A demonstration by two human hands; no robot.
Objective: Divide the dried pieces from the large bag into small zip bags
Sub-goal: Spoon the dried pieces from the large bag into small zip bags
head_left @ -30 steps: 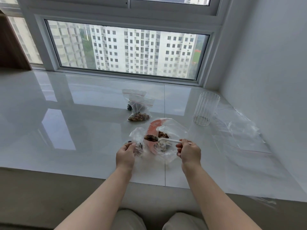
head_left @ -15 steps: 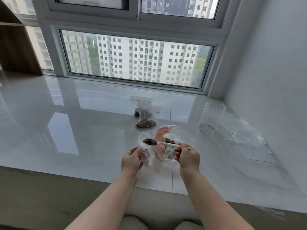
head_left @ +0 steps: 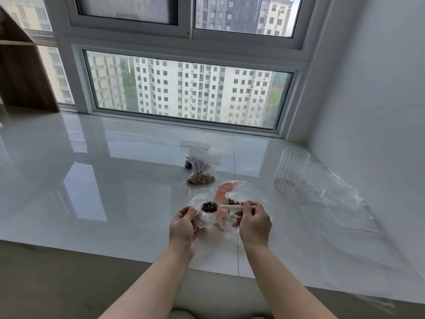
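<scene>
My left hand (head_left: 182, 229) pinches the mouth of a small clear zip bag (head_left: 202, 218) just above the white sill. My right hand (head_left: 254, 223) grips the handle of a white plastic spoon (head_left: 226, 207); its bowl is heaped with dark dried pieces (head_left: 208, 207) and hovers over the small bag's mouth. Behind the spoon lies the large clear bag (head_left: 246, 192) with a pink strip and more brown pieces inside. Two small zip bags with red seals (head_left: 200, 168), holding dried pieces, lie further back near the window.
A ribbed clear glass cup (head_left: 290, 172) stands at the right. Beside it a crumpled clear plastic sheet (head_left: 333, 199) spreads toward the white wall. The glossy sill (head_left: 92, 180) runs left to a wooden shelf (head_left: 25, 77); its front edge is just below my wrists.
The loaded spoon has travelled left from over the large bag to over the small bag's mouth. The camera has tilted up, showing more window.
</scene>
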